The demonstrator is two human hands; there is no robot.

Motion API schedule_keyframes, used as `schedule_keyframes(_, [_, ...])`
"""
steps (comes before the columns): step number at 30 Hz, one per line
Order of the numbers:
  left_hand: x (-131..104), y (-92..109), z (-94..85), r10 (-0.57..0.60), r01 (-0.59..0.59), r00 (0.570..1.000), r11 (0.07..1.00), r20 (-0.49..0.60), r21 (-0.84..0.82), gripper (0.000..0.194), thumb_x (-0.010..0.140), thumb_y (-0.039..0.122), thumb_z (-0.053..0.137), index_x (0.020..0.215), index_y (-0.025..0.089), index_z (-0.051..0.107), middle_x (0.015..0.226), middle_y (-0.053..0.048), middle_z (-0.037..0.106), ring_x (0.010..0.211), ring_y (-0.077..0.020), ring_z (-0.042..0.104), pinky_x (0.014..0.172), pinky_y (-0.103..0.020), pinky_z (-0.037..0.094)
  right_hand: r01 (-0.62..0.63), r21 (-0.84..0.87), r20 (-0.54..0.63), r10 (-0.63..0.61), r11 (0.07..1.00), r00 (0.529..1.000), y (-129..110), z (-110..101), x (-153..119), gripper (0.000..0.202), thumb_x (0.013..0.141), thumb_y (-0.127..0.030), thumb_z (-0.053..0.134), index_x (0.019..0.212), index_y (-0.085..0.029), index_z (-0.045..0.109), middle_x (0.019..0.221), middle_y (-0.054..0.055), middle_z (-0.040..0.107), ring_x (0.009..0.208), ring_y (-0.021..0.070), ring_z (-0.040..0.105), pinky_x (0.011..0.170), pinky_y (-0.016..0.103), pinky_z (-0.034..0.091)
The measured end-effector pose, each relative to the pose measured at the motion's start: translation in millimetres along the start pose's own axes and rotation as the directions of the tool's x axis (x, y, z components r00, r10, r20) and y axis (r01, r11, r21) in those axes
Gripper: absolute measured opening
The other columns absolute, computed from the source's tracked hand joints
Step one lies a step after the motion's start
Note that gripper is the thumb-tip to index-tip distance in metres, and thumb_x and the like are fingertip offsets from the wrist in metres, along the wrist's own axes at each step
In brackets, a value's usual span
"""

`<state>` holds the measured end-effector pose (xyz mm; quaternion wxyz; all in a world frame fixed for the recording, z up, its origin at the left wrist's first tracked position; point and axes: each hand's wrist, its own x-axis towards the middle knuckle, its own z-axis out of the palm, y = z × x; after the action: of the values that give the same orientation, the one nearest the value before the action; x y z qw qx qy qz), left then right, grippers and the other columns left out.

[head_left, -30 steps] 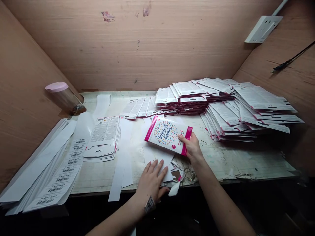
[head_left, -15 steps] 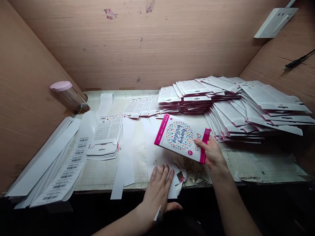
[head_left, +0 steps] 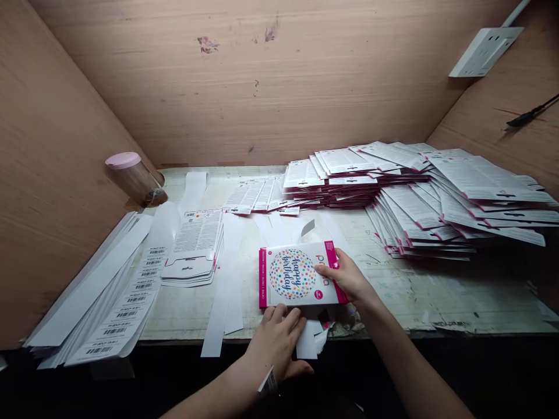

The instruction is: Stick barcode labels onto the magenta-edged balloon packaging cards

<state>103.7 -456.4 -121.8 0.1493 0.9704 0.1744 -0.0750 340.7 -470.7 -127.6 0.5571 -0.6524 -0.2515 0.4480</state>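
Note:
My right hand (head_left: 353, 280) grips the right end of a flat balloon packet (head_left: 292, 276) between thumb and fingers. The packet's front faces up, white with magenta ends, a ring of coloured dots and "happy birthday". At its near edge, my left hand (head_left: 276, 340) lies palm down with fingers stretched forward, the fingertips by the packet's edge. Stuck near the left wrist is a small printed label (head_left: 268, 380). White paper strips (head_left: 308, 343) stick out from under the packet over the table's front edge.
To the left, a short stack of packets (head_left: 194, 244) lies back side up beside barcode label strips (head_left: 126, 308). Large heaps of packets (head_left: 476, 180) fill the back right. A pink-lidded jar (head_left: 135, 177) leans at the back left. Wooden panels (head_left: 244, 75) enclose the table.
My right hand has brought the packet down and toward me, turning it nearly level with the table edge. The left hand stays near the front edge, now touching or very near the packet.

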Motion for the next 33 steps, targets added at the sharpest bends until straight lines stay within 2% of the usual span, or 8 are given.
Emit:
schedule_keyframes(5, [17, -15, -17.7, 0.072, -0.073, 0.996, 0.997, -0.061, -0.012, 0.064, 0.074, 0.060, 0.070, 0.123, 0.021, 0.059, 0.128, -0.011, 0.060, 0.113, -0.0332, 0.052, 0.096, -0.049, 0.045, -0.027, -0.464, -0.197, -0.074, 0.885, 0.978, 15, 3, 2, 0.043, 0.070, -0.032, 0.071, 0.105, -0.018, 0.050, 0.103, 0.011, 0.067, 0.095, 0.0268, 0.065, 0.083, 0.041, 0.051])
schedule_keyframes(9, [47, -53, -36.3, 0.040, -0.039, 0.975, 0.999, -0.221, 0.009, 0.112, 0.052, 0.073, 0.076, 0.142, 0.017, 0.040, 0.154, -0.022, 0.028, 0.139, -0.0469, 0.023, 0.112, -0.065, 0.016, -0.026, -0.664, -0.207, -0.150, 0.748, 0.967, 20, 3, 1, 0.043, 0.074, -0.034, 0.067, 0.108, -0.016, 0.049, 0.108, 0.014, 0.060, 0.104, 0.0299, 0.059, 0.088, 0.042, 0.048])
schedule_keyframes(12, [65, -77, -42.3, 0.018, -0.020, 0.980, 1.000, -0.199, -0.007, 0.120, 0.044, 0.084, 0.070, 0.143, 0.021, 0.041, 0.156, -0.022, 0.024, 0.141, -0.0535, 0.012, 0.109, -0.072, 0.004, -0.027, -0.805, -0.243, -0.289, 0.593, 0.926, 10, 7, 1, 0.052, 0.071, -0.035, 0.071, 0.115, -0.015, 0.051, 0.117, 0.019, 0.051, 0.110, 0.0362, 0.053, 0.089, 0.048, 0.045])
schedule_keyframes(16, [72, -89, -39.0, 0.008, -0.013, 0.992, 0.999, -0.129, -0.035, 0.122, 0.036, 0.084, 0.072, 0.140, 0.025, 0.046, 0.155, -0.021, 0.027, 0.139, -0.0546, 0.018, 0.110, -0.071, 0.008, 0.136, -0.904, -0.016, -0.348, 0.406, 0.937, -19, 24, 35, 0.039, 0.082, -0.035, 0.064, 0.115, -0.016, 0.056, 0.122, 0.018, 0.050, 0.116, 0.0364, 0.047, 0.094, 0.051, 0.040])
schedule_keyframes(20, [70, -89, -36.2, 0.020, -0.024, 0.993, 0.999, -0.119, -0.032, 0.127, 0.032, 0.079, 0.077, 0.142, 0.027, 0.043, 0.156, -0.020, 0.024, 0.139, -0.0547, 0.018, 0.110, -0.070, 0.009, 0.324, -0.864, 0.217, -0.296, 0.385, 0.930, -42, 44, 99, 0.026, 0.089, -0.023, 0.051, 0.114, -0.020, 0.059, 0.122, 0.011, 0.053, 0.119, 0.0252, 0.046, 0.097, 0.037, 0.039])
schedule_keyframes(26, [71, -91, -30.1, -0.023, 0.016, 0.991, 0.999, -0.132, -0.051, 0.119, 0.035, 0.073, 0.080, 0.140, 0.031, 0.045, 0.157, -0.020, 0.019, 0.139, -0.0550, 0.017, 0.106, -0.076, 0.005, 0.320, -0.871, 0.235, -0.255, 0.373, 0.938, -62, 53, 153, 0.042, 0.058, -0.022, 0.081, 0.096, -0.018, 0.062, 0.105, 0.011, 0.058, 0.106, 0.0309, 0.049, 0.085, 0.040, 0.043])
schedule_keyframes(29, [70, -93, -23.5, -0.022, 0.009, 0.984, 0.997, -0.176, -0.077, 0.114, 0.039, 0.073, 0.079, 0.139, 0.030, 0.046, 0.157, -0.019, 0.020, 0.140, -0.0540, 0.015, 0.106, -0.076, 0.006, 0.372, -0.840, 0.263, -0.302, 0.395, 0.916, -74, 50, 142, 0.021, 0.066, -0.017, 0.073, 0.082, -0.017, 0.060, 0.097, 0.008, 0.061, 0.098, 0.0252, 0.054, 0.082, 0.035, 0.044])
schedule_keyframes(33, [68, -94, -16.8, -0.010, -0.025, 0.966, 0.991, -0.257, -0.132, 0.123, 0.041, 0.077, 0.075, 0.143, 0.019, 0.037, 0.154, -0.023, 0.025, 0.141, -0.0497, 0.018, 0.112, -0.069, 0.008, 0.499, -0.740, 0.344, -0.383, 0.452, 0.857, -68, 38, 81, 0.002, 0.084, -0.018, 0.057, 0.083, -0.019, 0.057, 0.088, 0.002, 0.066, 0.084, 0.0149, 0.061, 0.080, 0.028, 0.047])
